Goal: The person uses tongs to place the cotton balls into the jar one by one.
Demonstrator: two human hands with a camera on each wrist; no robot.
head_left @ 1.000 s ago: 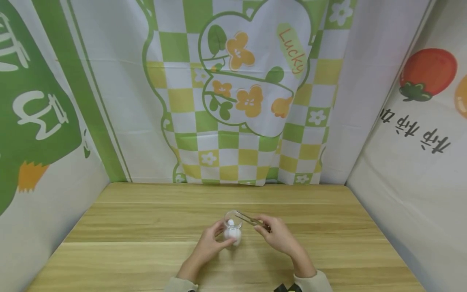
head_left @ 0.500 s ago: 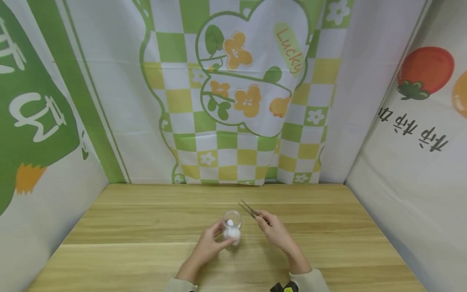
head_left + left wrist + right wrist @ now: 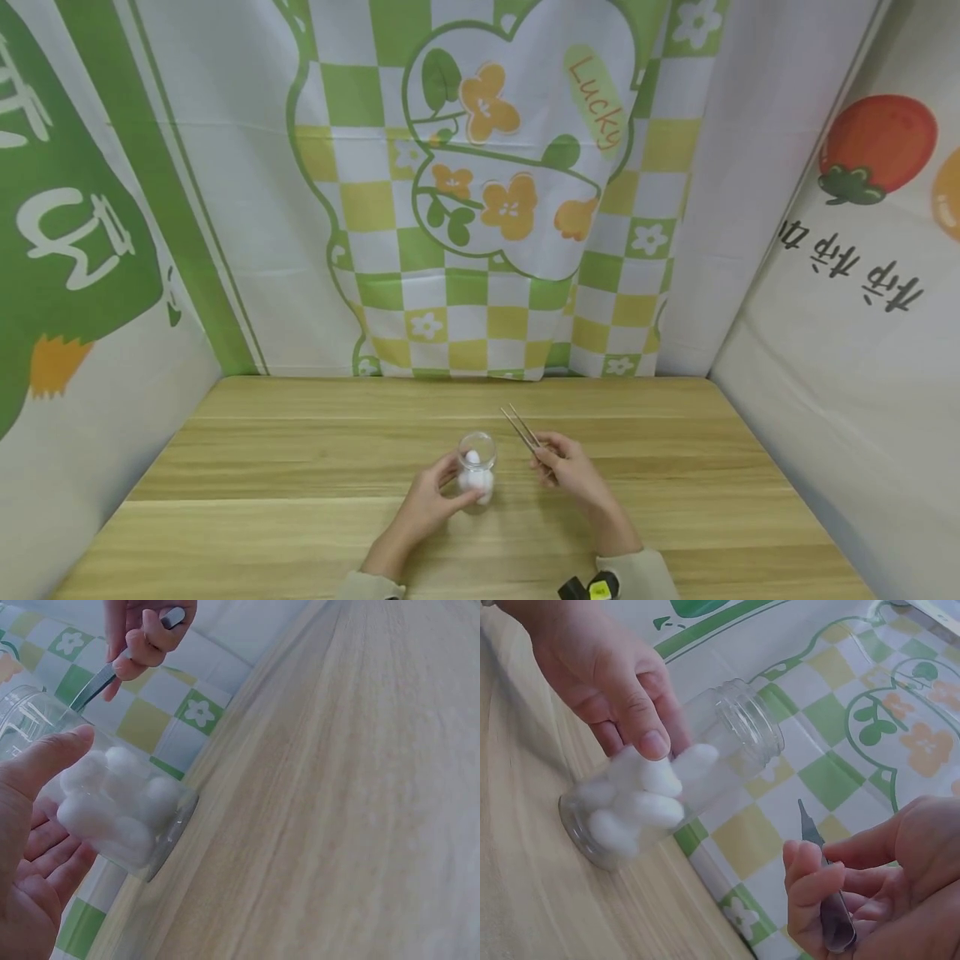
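A clear jar (image 3: pixel 477 457) with a threaded, uncovered mouth stands on the wooden table, holding several white cotton balls (image 3: pixel 649 802) in its lower part. My left hand (image 3: pixel 432 500) grips the jar's side, thumb on the near face and fingers behind it, partly hidden by the cotton in the left wrist view. To the right of the jar, my right hand (image 3: pixel 573 475) holds metal tweezers (image 3: pixel 521 429) between thumb and fingers. Their two tips point up and away, slightly apart, with nothing visible between them. The tweezers do not touch the jar.
The wooden table (image 3: pixel 300 450) runs back to a hanging green, yellow and white checked cloth (image 3: pixel 465 317). Printed cloth walls close in the left and right sides. A dark device with a yellow patch (image 3: pixel 600 588) sits at the right wrist.
The tweezers have moved from the jar's mouth to its right, and their tips have swung from pointing left to pointing away. The left hand and jar have stayed in place.
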